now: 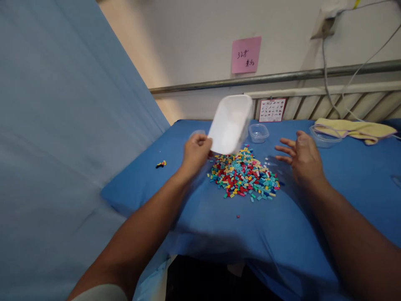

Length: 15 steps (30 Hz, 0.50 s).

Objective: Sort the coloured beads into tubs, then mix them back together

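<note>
My left hand (196, 155) grips the near left rim of a white plastic tub (230, 123). The tub is tilted, its hollow facing me, above a heap of small coloured building bricks (242, 173) on the blue cloth. Red, yellow, teal and blue pieces make up the heap. To its right my right hand (302, 156) hovers, fingers apart and holding nothing. A few white pieces (267, 162) lie between the heap and that hand. One small red piece (238, 216) sits alone nearer to me.
A clear container (258, 133) stands behind the heap. Further right, another clear container (326, 138) is partly under a yellow towel (354, 128). Several yellow and black pieces (161, 164) lie at left. A blue curtain (62, 125) hangs left; a metal rail (219, 83) runs along the wall.
</note>
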{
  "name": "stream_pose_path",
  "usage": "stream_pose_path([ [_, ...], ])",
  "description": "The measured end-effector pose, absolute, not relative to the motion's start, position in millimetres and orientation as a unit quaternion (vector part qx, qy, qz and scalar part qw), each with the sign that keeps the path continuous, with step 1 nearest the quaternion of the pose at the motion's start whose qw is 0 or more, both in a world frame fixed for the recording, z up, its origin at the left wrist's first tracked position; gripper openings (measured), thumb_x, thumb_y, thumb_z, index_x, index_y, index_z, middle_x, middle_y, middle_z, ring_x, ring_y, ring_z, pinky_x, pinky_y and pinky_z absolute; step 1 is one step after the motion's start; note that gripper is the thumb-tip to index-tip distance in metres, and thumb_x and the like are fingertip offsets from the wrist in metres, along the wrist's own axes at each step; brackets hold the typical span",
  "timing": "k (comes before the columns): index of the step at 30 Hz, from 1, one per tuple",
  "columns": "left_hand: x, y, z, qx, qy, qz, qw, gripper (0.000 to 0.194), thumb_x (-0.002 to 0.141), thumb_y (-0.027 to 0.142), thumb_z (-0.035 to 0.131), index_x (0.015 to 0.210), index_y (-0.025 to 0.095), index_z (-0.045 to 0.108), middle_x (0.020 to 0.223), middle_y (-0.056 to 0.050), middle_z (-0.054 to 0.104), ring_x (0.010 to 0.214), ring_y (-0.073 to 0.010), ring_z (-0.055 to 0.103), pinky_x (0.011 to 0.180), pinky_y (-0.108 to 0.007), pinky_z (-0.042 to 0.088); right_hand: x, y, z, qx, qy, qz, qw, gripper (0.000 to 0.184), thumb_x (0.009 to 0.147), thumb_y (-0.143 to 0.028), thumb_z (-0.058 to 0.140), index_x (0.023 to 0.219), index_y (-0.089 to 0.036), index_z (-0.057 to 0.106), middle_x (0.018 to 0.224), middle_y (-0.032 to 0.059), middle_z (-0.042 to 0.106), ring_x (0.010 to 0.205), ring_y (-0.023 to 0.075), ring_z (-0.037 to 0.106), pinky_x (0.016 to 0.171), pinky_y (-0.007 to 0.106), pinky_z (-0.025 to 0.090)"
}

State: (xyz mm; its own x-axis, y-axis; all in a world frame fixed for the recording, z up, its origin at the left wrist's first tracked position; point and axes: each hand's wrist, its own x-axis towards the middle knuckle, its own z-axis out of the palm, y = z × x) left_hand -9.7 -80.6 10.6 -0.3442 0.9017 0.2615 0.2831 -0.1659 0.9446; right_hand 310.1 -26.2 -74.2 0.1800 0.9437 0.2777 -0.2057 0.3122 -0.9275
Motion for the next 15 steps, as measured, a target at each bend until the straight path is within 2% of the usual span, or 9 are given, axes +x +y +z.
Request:
stream_pose_path([
  [5,-117.3,-72.2,15.5,0.363,0.686,0.606,0.174,0.011,0.088,0.024,0.068,0.097,0.019,0.064,0.068,0.001,0.065,0.057,-0.0145,0.064,0.053,-0.024,0.053,327.7,-4.2,-96.9,-0.472,-0.443,0.348,0.678,0.057,0.097,-0.075,0.074,0.132,-0.032,0.064,0.115,0.0073,0.079,0.092,0.0256,0.081,0.059,0.035,0.065],
  [8,-167.9,-74.1,13.1,0.306,0.737,0.587,0.139,0.004,0.085,0.017,0.066,0.086,0.018,0.062,0.066,0.0,0.061,0.06,-0.014,0.063,0.051,-0.021,0.05,329.8,-0.2,-107.0,-0.498,-0.447,0.333,0.664,0.055,0.096,-0.072,0.077,0.13,-0.029,0.067,0.114,0.0121,0.079,0.091,0.0283,0.08,0.059,0.037,0.063],
  [10,-189.0,-75.1,10.5,0.283,0.755,0.576,0.136,0.009,0.081,0.014,0.066,0.08,0.018,0.058,0.063,-0.001,0.059,0.06,-0.0146,0.062,0.048,-0.02,0.048,329.2,-0.5,-110.8,-0.523,-0.46,0.334,0.635,0.052,0.095,-0.07,0.077,0.123,-0.028,0.069,0.115,0.0154,0.078,0.091,0.0304,0.079,0.061,0.04,0.061],
  [15,-208.5,-66.7,3.9,0.255,0.784,0.549,0.141,0.012,0.081,0.013,0.067,0.081,0.019,0.057,0.064,-0.003,0.059,0.057,-0.0147,0.059,0.047,-0.02,0.049,330.4,-3.2,-113.9,-0.566,-0.512,0.344,0.548,0.038,0.102,-0.067,0.064,0.108,-0.029,0.07,0.116,0.0133,0.079,0.098,0.0319,0.08,0.074,0.046,0.063],
])
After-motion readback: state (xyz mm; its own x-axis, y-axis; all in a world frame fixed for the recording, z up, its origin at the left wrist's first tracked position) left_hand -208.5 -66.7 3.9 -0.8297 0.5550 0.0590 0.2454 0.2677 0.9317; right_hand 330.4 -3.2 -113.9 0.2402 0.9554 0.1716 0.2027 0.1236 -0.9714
